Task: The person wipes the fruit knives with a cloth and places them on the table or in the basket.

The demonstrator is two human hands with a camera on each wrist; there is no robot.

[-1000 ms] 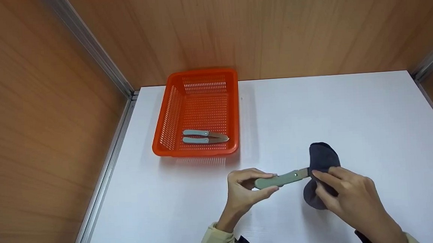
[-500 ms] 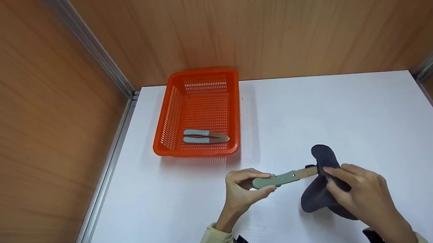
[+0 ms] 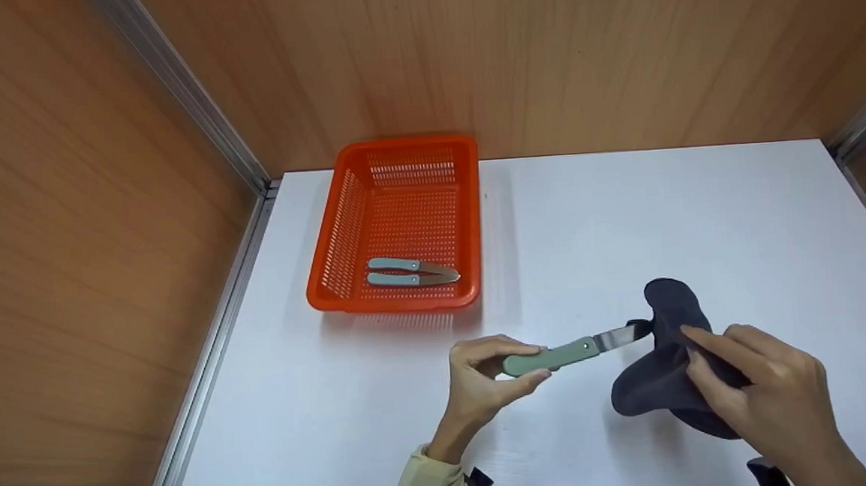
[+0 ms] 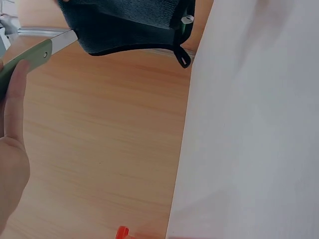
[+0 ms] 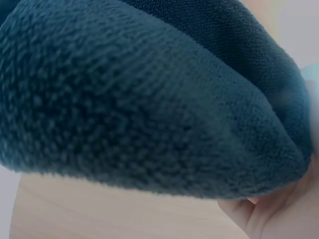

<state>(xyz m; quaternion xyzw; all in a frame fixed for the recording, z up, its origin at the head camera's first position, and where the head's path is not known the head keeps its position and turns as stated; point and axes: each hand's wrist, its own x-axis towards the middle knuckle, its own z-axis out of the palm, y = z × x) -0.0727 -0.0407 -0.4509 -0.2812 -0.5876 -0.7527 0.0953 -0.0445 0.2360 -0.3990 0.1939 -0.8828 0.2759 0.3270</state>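
Head view: a person's left hand pinches the green handle of a small knife between thumb and fingers, above a white table. The right hand pinches a dark cloth between thumb and forefinger. The knife's blade points toward the cloth, its end lost at a dark fold. To the far left, an orange basket holds two knives side by side.

The step looks like wiping the blade. To do it well, I would hold the handle steady, fold the cloth thick between fingertips and metal, and draw it from handle toward tip, off the back of the blade rather than along the cutting edge. Which side is sharp cannot be made out here, so a light squeeze seems wise.

Left wrist view: the blade meets the cloth's edge, and its tip is out of sight. A hanging loop shows at one corner of the cloth; a small pale spot above it is too small to identify. The left hand is cut off by the frame.

Right wrist view: cloth fills most of the frame, blurred, hiding the fingertips and blade. Only part of the right hand shows, at the lower right.
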